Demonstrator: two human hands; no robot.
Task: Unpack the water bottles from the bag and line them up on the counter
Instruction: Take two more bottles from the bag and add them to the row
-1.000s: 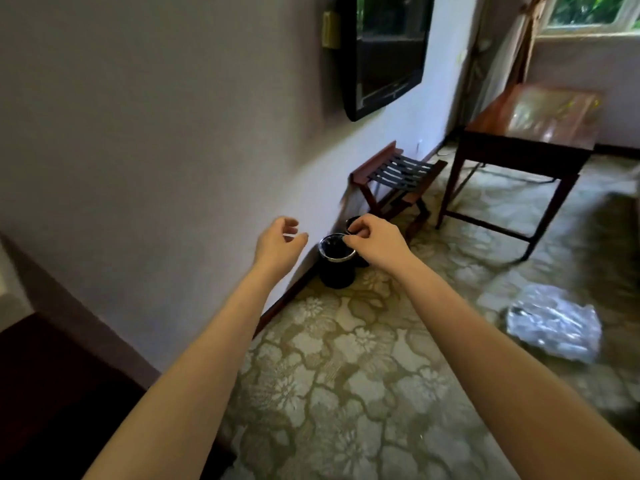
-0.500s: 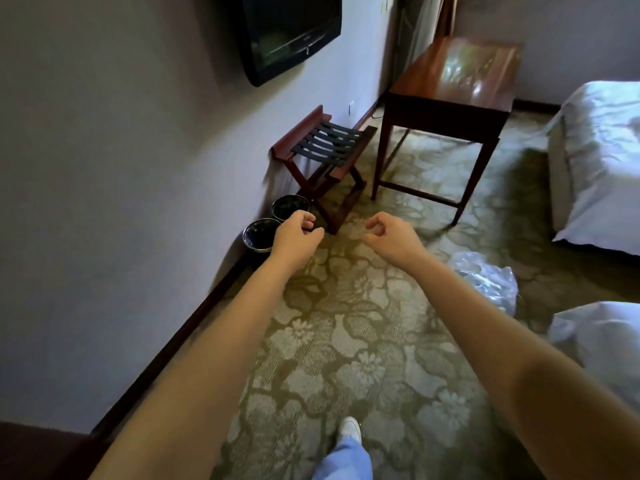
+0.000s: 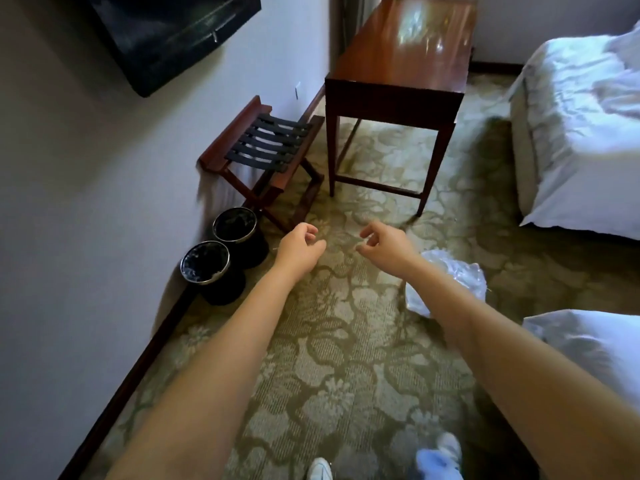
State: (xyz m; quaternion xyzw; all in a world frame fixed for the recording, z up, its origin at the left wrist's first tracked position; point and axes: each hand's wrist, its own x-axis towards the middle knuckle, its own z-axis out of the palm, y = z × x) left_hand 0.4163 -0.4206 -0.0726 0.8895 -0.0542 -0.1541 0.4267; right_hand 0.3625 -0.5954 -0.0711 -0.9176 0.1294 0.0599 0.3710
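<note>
Curling loosely and empty, left hand (image 3: 299,250) and right hand (image 3: 388,249) hover near the bag (image 3: 459,277), contents unclear.

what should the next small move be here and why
Probably lower the right hand to the clear plastic bag on the carpet: it lies just beside that forearm, and the left hand is empty too.

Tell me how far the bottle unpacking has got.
Done: nothing shows; no bottle is lined up in view. In hand: nothing; the left hand and right hand are loosely curled and empty. Left: everything, starting with the crumpled plastic bag on the carpet.
</note>
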